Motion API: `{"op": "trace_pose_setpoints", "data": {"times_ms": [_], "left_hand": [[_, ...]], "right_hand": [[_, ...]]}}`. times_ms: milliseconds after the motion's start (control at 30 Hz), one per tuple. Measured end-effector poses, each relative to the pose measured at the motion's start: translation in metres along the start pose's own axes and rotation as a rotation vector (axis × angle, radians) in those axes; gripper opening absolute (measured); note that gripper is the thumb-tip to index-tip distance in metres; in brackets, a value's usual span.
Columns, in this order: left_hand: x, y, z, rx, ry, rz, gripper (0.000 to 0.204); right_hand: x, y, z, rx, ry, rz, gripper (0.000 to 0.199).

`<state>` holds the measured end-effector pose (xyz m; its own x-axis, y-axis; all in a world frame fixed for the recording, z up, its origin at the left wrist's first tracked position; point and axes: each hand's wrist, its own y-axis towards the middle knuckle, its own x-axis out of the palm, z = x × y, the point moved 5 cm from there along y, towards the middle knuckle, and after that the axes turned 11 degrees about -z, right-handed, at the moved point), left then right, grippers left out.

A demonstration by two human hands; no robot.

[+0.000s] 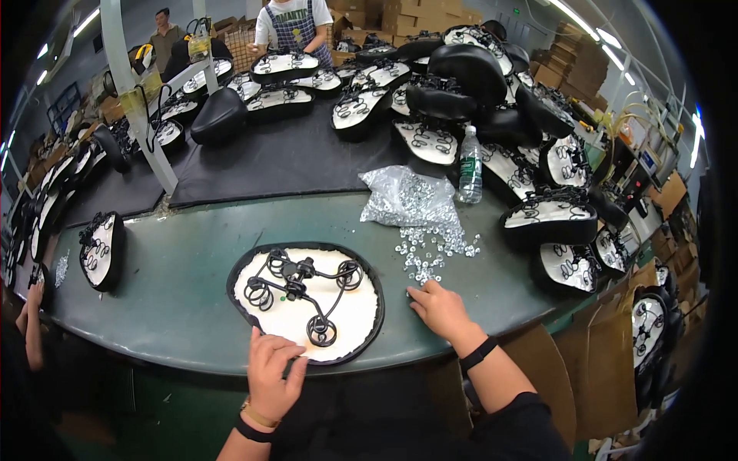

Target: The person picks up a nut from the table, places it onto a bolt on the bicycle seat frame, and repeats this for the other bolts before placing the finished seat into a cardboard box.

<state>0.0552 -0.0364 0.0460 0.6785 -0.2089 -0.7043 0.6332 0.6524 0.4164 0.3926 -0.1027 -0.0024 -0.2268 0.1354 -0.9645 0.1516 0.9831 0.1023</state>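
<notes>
A bicycle saddle point(265, 319) lies upside down on the green table in front of me, its white underside up. Black coil springs and a black wire frame with a clamp point(296, 278) are on that underside. My left hand point(273, 373) is at the saddle's near edge, fingers apart and holding nothing. To the right, my right hand point(440, 311) has its fingers bent together at the near end of a spread of small shiny nuts point(423, 257). What its fingertips hold, if anything, is too small to make out. The nuts trail from a clear plastic bag point(411, 198).
A water bottle point(470, 169) stands beside the bag. Many saddles are piled at the back and right point(550, 219); another saddle point(102, 252) lies on the left. A white post point(138, 100) rises behind the table. Cardboard point(596, 369) stands at right. Other people work across and at far left.
</notes>
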Motion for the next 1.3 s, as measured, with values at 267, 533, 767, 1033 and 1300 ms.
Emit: {"op": "trace_pose_setpoints", "data": {"times_ms": [267, 533, 767, 1033, 1300], "left_hand": [[0.016, -0.001, 0.002, -0.015, 0.053, -0.045, 0.053], [0.014, -0.004, 0.004, -0.019, 0.116, -0.090, 0.053], [0.016, -0.005, 0.006, 0.016, 0.199, -0.142, 0.059], [0.017, -0.003, 0.008, 0.035, 0.260, -0.192, 0.063], [0.013, 0.007, 0.009, 0.101, 0.372, -0.263, 0.049]], "right_hand": [[-0.016, -0.007, -0.029, -0.066, 0.124, 0.023, 0.008], [-0.023, 0.006, -0.141, -0.401, 0.469, 0.079, 0.014], [-0.002, 0.008, -0.138, -0.255, 0.591, 0.057, 0.015], [0.010, 0.009, -0.153, -0.192, 0.454, 0.081, 0.014], [0.008, 0.011, -0.154, -0.288, 0.415, 0.037, 0.012]]}}
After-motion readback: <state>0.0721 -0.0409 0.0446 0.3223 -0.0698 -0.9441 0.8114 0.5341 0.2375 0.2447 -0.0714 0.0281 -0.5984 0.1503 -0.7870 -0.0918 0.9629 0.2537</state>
